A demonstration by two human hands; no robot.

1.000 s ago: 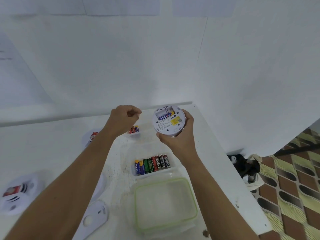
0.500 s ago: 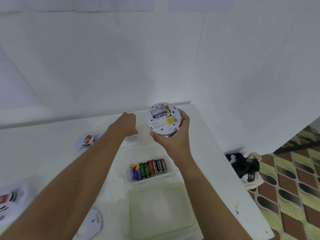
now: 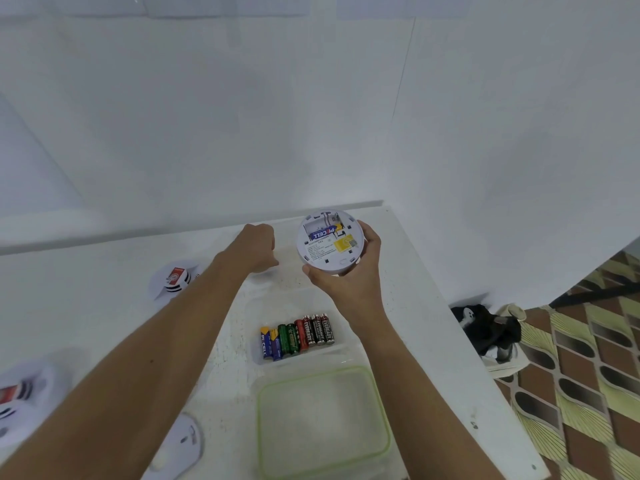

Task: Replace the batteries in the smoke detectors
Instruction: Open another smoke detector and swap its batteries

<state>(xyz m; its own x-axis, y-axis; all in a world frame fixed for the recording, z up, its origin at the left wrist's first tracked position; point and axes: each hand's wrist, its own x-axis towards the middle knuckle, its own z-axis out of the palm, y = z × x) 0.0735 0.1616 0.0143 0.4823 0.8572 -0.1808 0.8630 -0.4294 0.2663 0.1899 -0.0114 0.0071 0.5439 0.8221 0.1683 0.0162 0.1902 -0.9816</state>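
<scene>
My right hand (image 3: 349, 285) grips a round white smoke detector (image 3: 330, 249) from below, held above the table's far right corner with its back toward me. Its battery bay is uncovered, with one blue battery (image 3: 323, 233) in it and an empty slot beside that. My left hand (image 3: 258, 247) is lowered to the table just left of the detector, knuckles up and fingers curled under; what lies under or in it is hidden. A clear tray (image 3: 337, 348) nearer me holds several AA batteries (image 3: 298, 336) in a row.
A clear lid with a green rim (image 3: 377, 410) lies at the front. Two more detectors (image 3: 176, 277) (image 3: 17, 403) sit on the white table at left, and a white mounting plate (image 3: 180, 445) lies near the front. The table's edge (image 3: 485, 393) drops to a patterned floor with a dark bag (image 3: 488, 327).
My left hand has gone down from above the small far dish onto the table, now covering that dish. The detector in my right hand has stayed put.
</scene>
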